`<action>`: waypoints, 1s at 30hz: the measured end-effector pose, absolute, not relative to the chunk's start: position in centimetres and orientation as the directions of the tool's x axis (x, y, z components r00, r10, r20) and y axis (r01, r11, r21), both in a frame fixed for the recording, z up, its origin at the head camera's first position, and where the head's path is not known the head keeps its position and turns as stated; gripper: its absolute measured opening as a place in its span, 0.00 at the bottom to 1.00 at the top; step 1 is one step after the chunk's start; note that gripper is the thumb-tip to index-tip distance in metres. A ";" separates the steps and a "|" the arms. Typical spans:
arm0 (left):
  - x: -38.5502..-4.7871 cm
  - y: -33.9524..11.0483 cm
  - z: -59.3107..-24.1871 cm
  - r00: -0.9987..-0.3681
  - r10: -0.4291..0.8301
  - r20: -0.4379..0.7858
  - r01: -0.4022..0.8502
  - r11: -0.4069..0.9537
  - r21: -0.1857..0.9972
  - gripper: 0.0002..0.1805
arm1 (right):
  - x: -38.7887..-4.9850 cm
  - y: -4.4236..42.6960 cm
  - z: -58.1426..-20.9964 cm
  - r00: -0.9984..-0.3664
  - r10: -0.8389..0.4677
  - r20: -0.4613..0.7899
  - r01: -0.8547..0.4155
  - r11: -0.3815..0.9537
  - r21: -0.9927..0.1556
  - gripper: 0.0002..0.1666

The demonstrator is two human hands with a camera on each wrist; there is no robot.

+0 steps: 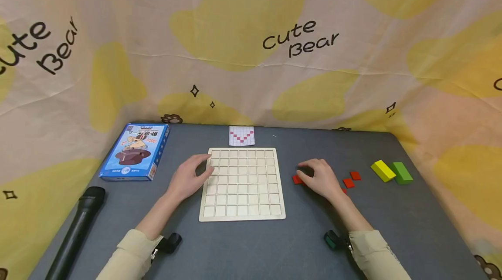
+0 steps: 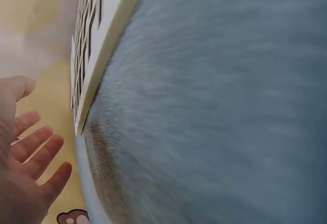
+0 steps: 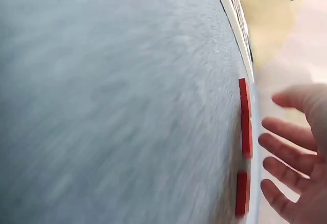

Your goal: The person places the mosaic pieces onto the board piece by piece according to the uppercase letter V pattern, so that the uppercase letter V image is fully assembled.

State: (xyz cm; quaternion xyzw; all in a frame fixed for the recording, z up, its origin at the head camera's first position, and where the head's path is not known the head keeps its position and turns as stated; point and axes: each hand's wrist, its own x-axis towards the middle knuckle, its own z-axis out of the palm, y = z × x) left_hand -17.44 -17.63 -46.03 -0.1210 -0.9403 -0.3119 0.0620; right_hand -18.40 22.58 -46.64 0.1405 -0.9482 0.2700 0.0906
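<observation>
A cream grid board with rows of square cells lies flat in the middle of the grey table. At its left edge is my left hand, thumb and fingers apart and nothing between them; the left wrist view shows its fingers loosely spread. On the board's right, my right hand hovers over small red square tiles, partly covering them. Its fingers are relaxed and hold nothing in the right wrist view, beside several red tiles. More red tiles lie right of that hand.
Behind the board, a small card shows a pink pattern on a grid. A blue box lies at the back left, with a black microphone in front of it. Yellow and green blocks sit at the right.
</observation>
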 end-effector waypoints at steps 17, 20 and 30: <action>-12.7 -19.4 -47.2 -0.881 0.472 -0.033 0.372 0.734 0.569 0.60 | -16.6 23.4 -46.7 -0.909 -0.347 0.232 -0.416 0.796 -0.440 0.14; -12.7 -19.5 -47.3 -0.872 0.488 -0.043 0.385 0.737 0.556 0.62 | -16.7 23.4 -46.7 -0.907 -0.345 0.241 -0.419 0.793 -0.443 0.13; -12.6 -19.5 -47.4 -0.859 0.512 -0.033 0.411 0.726 0.551 0.62 | -16.7 22.7 -46.7 -0.910 -0.322 0.262 -0.411 0.780 -0.472 0.14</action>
